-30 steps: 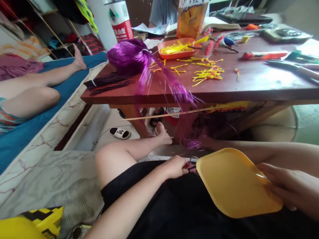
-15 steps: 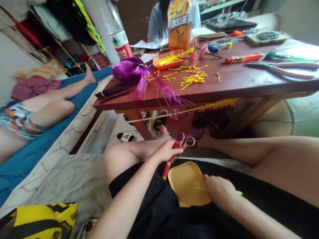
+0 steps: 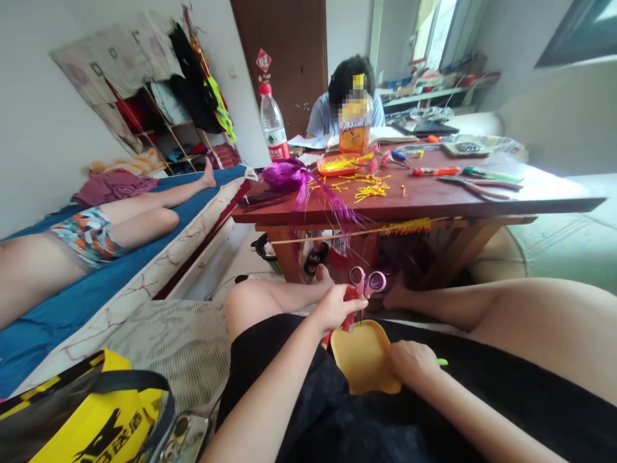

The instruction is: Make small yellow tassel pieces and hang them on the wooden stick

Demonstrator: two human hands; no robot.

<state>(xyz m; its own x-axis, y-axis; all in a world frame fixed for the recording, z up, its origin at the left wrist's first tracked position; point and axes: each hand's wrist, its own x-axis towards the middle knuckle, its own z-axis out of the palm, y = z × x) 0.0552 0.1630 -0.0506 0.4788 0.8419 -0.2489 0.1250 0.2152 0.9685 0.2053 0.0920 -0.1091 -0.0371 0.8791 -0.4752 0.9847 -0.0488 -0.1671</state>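
My left hand (image 3: 336, 307) is closed around a pair of pink-handled scissors (image 3: 367, 288), whose finger loops point away from me, and a red stick-like piece (image 3: 349, 320) hangs in the same grip. Its exact kind is hard to tell. Below it, a shallow yellow tray (image 3: 364, 363) rests on the black cloth over my lap. My right hand (image 3: 413, 361) grips the tray's right edge, fingers curled and partly hidden. A bright green tip (image 3: 442, 362) sticks out beside that wrist.
On the red-brown table (image 3: 434, 207) are purple fibres (image 3: 286, 177), yellow stamen-like stems (image 3: 371, 191), an orange dish (image 3: 332, 168), pliers (image 3: 482, 186) and bottles. A thin stick (image 3: 328, 236) juts from the front edge. Another person (image 3: 321, 114) sits opposite; someone's legs (image 3: 164, 225) lie on the left bed.
The view has tilted up and swung left, showing more of the room. Both hands keep their holds, the left on the scissors and the right on the tray.
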